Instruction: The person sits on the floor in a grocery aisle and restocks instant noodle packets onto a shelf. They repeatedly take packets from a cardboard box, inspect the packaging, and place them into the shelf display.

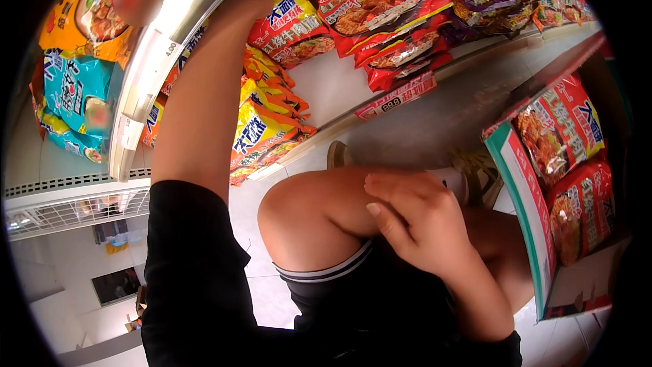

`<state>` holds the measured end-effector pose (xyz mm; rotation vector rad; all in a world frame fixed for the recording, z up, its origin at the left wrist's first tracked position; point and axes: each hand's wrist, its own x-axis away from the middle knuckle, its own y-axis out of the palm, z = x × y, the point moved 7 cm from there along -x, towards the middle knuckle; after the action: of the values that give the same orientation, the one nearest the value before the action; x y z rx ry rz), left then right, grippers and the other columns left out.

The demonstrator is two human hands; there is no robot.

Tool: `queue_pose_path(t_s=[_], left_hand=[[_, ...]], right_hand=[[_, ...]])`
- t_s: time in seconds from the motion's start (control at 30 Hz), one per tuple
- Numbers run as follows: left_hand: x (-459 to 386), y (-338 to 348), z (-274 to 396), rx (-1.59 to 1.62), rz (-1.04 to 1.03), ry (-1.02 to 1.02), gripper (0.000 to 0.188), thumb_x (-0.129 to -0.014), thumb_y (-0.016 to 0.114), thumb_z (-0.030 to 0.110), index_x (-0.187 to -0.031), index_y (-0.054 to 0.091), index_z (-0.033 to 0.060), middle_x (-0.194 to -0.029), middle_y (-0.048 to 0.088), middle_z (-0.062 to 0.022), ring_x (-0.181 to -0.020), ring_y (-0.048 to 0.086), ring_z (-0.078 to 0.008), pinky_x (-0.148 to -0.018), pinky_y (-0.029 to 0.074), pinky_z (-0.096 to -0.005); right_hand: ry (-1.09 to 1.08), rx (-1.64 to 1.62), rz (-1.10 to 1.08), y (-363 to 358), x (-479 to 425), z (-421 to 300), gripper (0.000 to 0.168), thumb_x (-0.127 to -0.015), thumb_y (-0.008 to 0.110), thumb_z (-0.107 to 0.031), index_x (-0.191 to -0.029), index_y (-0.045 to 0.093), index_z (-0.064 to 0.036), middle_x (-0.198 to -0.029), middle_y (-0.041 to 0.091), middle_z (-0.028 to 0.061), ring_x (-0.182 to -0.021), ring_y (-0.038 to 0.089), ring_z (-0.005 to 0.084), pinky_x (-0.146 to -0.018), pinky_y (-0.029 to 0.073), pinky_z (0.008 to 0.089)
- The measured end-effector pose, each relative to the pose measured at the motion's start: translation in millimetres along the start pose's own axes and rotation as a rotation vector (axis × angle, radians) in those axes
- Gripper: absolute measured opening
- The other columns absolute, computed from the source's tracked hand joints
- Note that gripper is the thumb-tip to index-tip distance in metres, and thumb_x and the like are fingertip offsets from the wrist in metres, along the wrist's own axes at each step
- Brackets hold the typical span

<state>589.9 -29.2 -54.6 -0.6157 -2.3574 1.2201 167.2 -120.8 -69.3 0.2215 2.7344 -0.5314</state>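
My left forearm (204, 102) reaches up and into the lower shelf, under the edge of the upper shelf. The left hand itself is hidden beyond the wrist. Beside that wrist lies a red and yellow packet of instant noodles (290, 28), near a stack of red instant noodle packets (379, 10). Orange and yellow noodle packets (267, 127) lie along the forearm's right side. My right hand (425, 219) rests palm down over my bent leg, near the knee (295, 214). Nothing is in it; its thumb is apart from the fingers.
An open cardboard box (522, 214) with red noodle packets (560, 132) stands to my right. The upper shelf's edge (153, 66) bears price labels and overhangs my left arm. Teal packets (76, 92) sit on that shelf. Purple packets (494, 0) lie farther right on the lower shelf.
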Motion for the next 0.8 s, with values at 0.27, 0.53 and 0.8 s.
queue_pose_path(t_s=[0.27, 0.53, 0.8], left_hand=[[-53, 45, -51, 0.012, -0.038, -0.226, 0.036, -0.08, 0.069, 0.02, -0.11, 0.066, -0.0003, -0.115, 0.063, -0.0248, -0.102, 0.064, -0.0378, -0.087, 0.052, -0.0461], [-65, 36, -79, 0.134, 0.087, -0.438, 0.042, -0.084, 0.066, 0.021, -0.122, 0.062, 0.0045, -0.132, 0.058, -0.0222, -0.116, 0.06, -0.0333, -0.093, 0.05, -0.0482], [-32, -9, -47, 0.257, 0.275, -0.5, 0.028, -0.088, 0.059, 0.022, -0.106, 0.069, 0.0021, -0.109, 0.067, -0.0235, -0.106, 0.064, -0.0377, -0.087, 0.052, -0.0482]], right_hand=[[0.054, 0.029, -0.163, 15, -2, 13, 0.022, -0.079, 0.072, -0.013, -0.098, 0.068, -0.002, -0.094, 0.071, 0.0116, -0.082, 0.068, 0.0291, -0.076, 0.052, 0.0394], [0.11, 0.002, -0.257, 17, -6, 25, 0.029, -0.078, 0.074, -0.012, -0.103, 0.068, -0.002, -0.1, 0.071, 0.0128, -0.086, 0.068, 0.0302, -0.079, 0.052, 0.0396], [0.067, 0.084, -0.255, 25, -4, 27, 0.027, -0.076, 0.074, -0.015, -0.099, 0.068, -0.002, -0.097, 0.071, 0.0108, -0.084, 0.069, 0.0256, -0.078, 0.052, 0.0379]])
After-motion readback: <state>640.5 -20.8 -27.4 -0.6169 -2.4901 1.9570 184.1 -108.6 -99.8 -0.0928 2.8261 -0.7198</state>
